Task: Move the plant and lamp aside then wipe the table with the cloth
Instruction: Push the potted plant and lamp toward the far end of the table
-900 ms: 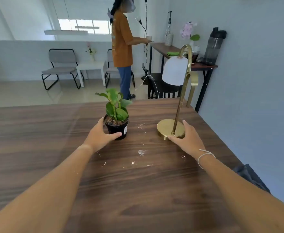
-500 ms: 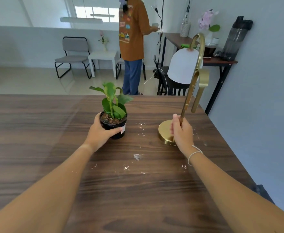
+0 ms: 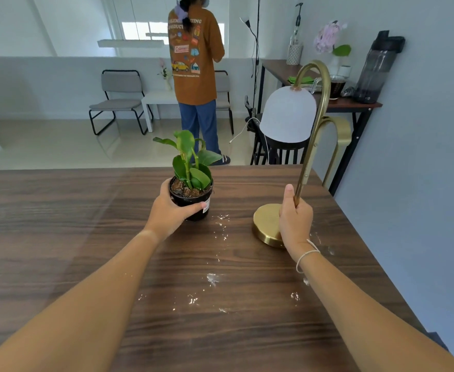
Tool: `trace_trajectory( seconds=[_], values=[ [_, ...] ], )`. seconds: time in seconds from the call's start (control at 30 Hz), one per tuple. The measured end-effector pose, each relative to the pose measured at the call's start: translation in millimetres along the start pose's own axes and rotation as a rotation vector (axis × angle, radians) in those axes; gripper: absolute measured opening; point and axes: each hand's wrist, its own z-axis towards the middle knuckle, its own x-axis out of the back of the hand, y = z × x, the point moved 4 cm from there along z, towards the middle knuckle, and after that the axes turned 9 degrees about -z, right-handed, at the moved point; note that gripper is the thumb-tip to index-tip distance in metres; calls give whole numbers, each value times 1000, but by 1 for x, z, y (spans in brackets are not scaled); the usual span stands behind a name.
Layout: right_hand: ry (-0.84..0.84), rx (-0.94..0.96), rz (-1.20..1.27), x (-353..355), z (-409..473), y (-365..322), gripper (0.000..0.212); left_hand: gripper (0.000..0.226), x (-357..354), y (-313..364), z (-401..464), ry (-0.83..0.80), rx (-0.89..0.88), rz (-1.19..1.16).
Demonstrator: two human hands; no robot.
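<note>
left hand wrapped round plant, right hand clamped on lamp stem; lift level, keep shade steady.

Wooden table bears plant, lamp, white specks.

Head view, looking down, table close.

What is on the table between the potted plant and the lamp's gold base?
In the head view, only white crumbs lie on the table between the plant and the lamp.
</note>
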Motion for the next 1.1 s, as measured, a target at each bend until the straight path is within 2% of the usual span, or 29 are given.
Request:
trace_trajectory(
  seconds=[0.43, 0.73, 1.1],
  values=[
    [26, 154, -103, -12, 123, -22, 53, 80, -83, 1, 92, -78, -30, -23],
    [31, 112, -120, -31, 177, 9, 52, 87, -110, -22, 138, -99, -16, -38],
    [53, -8, -44, -38, 191, 31, 51, 91, -113, -32, 139, -98, 17, -21]
  ],
)
